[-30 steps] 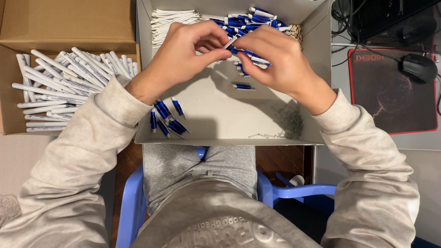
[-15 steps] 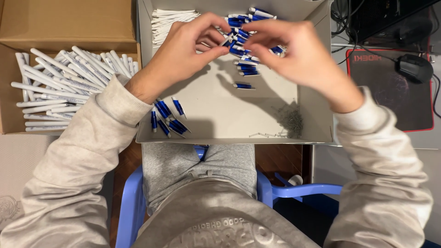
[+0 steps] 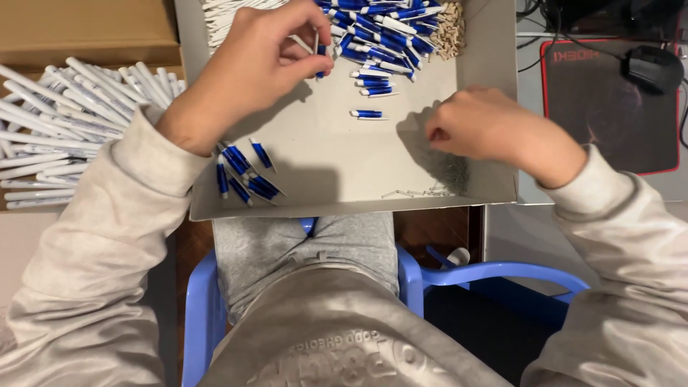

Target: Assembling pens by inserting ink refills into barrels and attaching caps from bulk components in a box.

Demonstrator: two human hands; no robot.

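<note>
A seated person works over a shallow grey cardboard tray resting on the lap, above a blue plastic chair. The left hand is pinched narrow around a small blue-and-white pen part, held near the tray's far side with its long axis running roughly away from the body. The right hand is curled loosely, fingertips down on a scatter of thin metal springs at the tray's near right corner; whether it has 1 pinched cannot be told. The springs lie well to the right of the held part, so the right hand is the nearer. A heap of blue-and-white pen parts lies just beyond the left hand, another small cluster under the left wrist. White pen barrels fill a brown box at left; a computer mouse sits on a black-and-red pad on the counter at right.
</note>
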